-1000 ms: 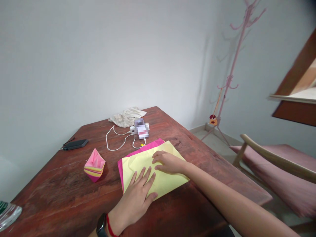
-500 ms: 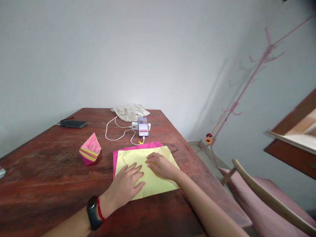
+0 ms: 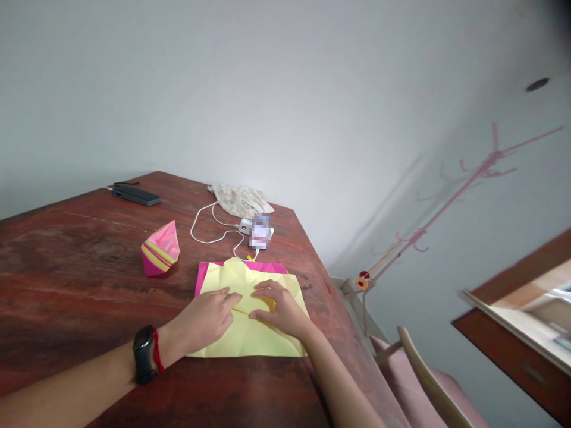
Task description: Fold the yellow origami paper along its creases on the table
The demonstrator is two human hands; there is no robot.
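A yellow sheet of paper (image 3: pixel 254 339) with crease lines lies on the wooden table, its far edge raised in a small peak. Under it, a magenta sheet (image 3: pixel 203 276) shows along the left and far edges. My left hand (image 3: pixel 207 321), with a dark band and red string at its wrist, rests on the left half of the yellow sheet, fingers stretched out. Across from it, my right hand (image 3: pixel 281 309) touches the sheet's right half with curved fingers, thumb apart. A short dark crease shows between the hands. Neither hand grips anything.
A folded pink and yellow paper piece (image 3: pixel 160 249) stands to the left. Beyond the sheets are a phone (image 3: pixel 259 232), a white cable (image 3: pixel 193 229) and a crumpled cloth (image 3: pixel 241 201). A dark power bank (image 3: pixel 136 195) lies far left; a chair (image 3: pixel 419 374) stands right.
The view has tilted and shifted. My left hand's fingers have drawn closer together and turned toward the right hand. The yellow sheet's far edge has bulged up and a crease appears mid-sheet.
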